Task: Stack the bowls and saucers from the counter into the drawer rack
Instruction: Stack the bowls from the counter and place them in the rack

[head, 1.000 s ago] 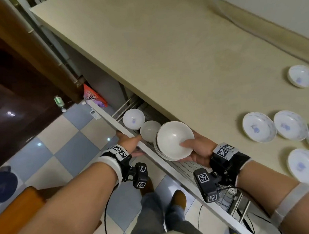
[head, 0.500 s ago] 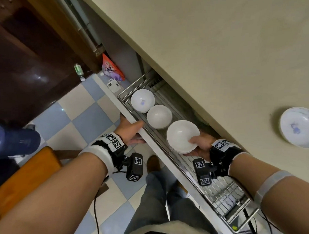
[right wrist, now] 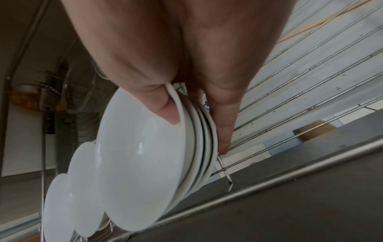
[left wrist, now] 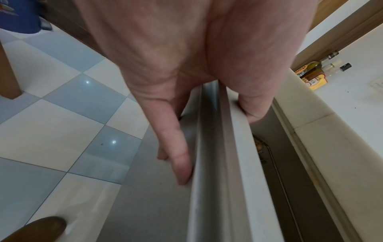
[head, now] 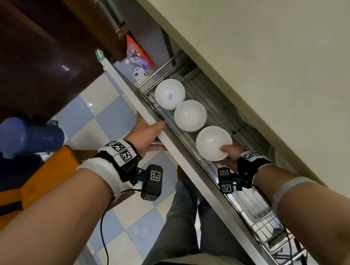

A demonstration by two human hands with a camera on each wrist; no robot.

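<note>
Pinching a nested bowl stack (head: 213, 143) by its rim, right hand (head: 230, 156) held it tilted over the drawer rack (head: 251, 207) beside two racked bowls (head: 190, 115), left hand (head: 145, 136) gripping the drawer front (head: 183, 164); thumb-only rim grip risked slip or clash.

Your three bowls (head: 213, 143) in the silver wire drawer rack (head: 251, 207) are plain white, the farthest bowl (head: 169, 93) carrying a faint blue mark at its centre. Beneath you, the floor (head: 101, 123) runs in a pale blue and cream checkerboard. The desk (head: 266, 48) above is off-white, the drawer front (head: 187, 162) white. An orange-and-purple packet (head: 137, 53) lies by the dark brown door (head: 36, 48). Black-and-white square markers pattern your wristbands (head: 121, 152).
</note>
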